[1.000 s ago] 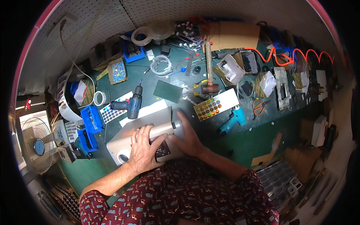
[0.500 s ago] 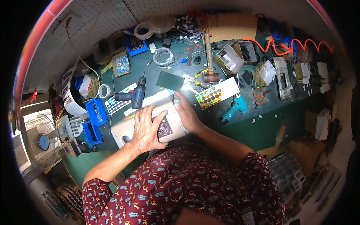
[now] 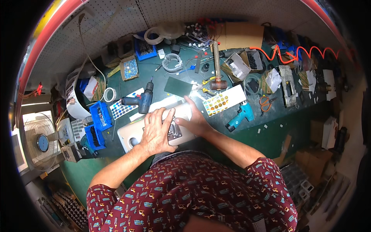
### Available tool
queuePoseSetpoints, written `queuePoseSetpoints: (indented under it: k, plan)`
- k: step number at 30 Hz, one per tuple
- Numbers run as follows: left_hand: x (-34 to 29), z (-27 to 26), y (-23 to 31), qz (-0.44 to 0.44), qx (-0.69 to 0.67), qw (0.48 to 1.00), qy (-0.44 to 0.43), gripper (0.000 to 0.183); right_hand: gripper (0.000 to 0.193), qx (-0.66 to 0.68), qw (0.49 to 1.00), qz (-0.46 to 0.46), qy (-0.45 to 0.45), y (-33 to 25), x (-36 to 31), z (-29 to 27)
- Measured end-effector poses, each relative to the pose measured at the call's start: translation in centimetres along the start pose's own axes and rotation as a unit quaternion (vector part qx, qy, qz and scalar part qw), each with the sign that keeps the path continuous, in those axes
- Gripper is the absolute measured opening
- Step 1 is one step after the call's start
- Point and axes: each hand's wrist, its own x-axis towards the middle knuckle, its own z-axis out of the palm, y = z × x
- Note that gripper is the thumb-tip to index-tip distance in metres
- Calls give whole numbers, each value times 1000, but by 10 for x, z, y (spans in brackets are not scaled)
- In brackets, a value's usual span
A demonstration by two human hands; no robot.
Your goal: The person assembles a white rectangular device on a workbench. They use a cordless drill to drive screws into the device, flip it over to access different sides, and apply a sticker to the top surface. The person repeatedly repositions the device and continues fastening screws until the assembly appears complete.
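A long pale grey appliance housing (image 3: 129, 133) lies flat on the green workbench (image 3: 270, 133) in front of me. My left hand (image 3: 156, 133) rests palm down on its middle, fingers spread. My right hand (image 3: 193, 118) presses on its right end, fingers flat beside a metal plate (image 3: 174, 130) set in the housing. Neither hand holds a tool. A dark blue cordless drill (image 3: 142, 101) lies just beyond my left hand.
A teal cordless drill (image 3: 239, 116) and a white tray of coloured dots (image 3: 224, 100) lie right of my hands. A mallet (image 3: 218, 75), green plate (image 3: 177, 87), cable coil (image 3: 172, 62), blue parts bins (image 3: 98, 116), orange scissors (image 3: 266, 102) and boxes crowd the bench. A fan (image 3: 38, 141) stands left.
The silver cylinder I gripped a second ago is no longer in my hands. Both hands now lie flat on the housing, and the view has shifted down slightly.
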Motion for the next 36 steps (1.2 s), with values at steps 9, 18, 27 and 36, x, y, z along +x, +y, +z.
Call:
queuePoseSetpoints:
  k: [9, 18, 27, 36]
  plan:
    - [17, -41, -30, 15, -185, 977, -106, 119, 107, -37, 999, 30, -26, -22, 0, -6]
    - [32, 33, -228, -121, 121, 971, -167, 93, 105, -11, 1000, 1, -1, -9, -2, -2]
    - [27, 83, -264, -77, 148, 982, -91, 85, 102, -22, 999, -24, 10, -6, -8, -2]
    - [12, -41, -180, -45, -36, 998, 19, 61, 96, -1, 999, -44, 31, -3, -4, 2]
